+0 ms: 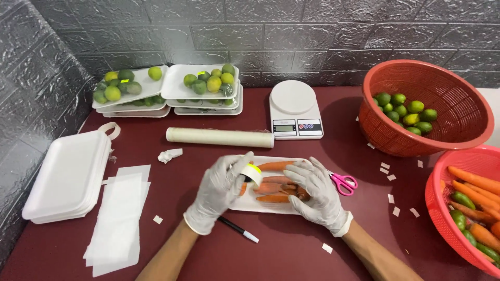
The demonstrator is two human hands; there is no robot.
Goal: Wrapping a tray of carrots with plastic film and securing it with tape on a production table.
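Note:
My left hand [219,191], in a white glove, holds a roll of tape [253,174] over a white foam tray [245,204] of carrots [272,166]. The tray looks wrapped in clear film. Resting on the right side of the same tray, my gloved right hand [315,188] presses its fingers onto the carrots. A black pen [237,229] lies just in front of the tray, and pink scissors [343,182] sit right beside my right hand.
A film roll [219,137] and a white kitchen scale [295,109] lie behind the tray. Wrapped trays of limes [166,86] stand at the back left. Stacked foam trays [67,177] and paper sheets [119,218] lie left. Red baskets hold limes [458,106] and carrots [442,208] at right.

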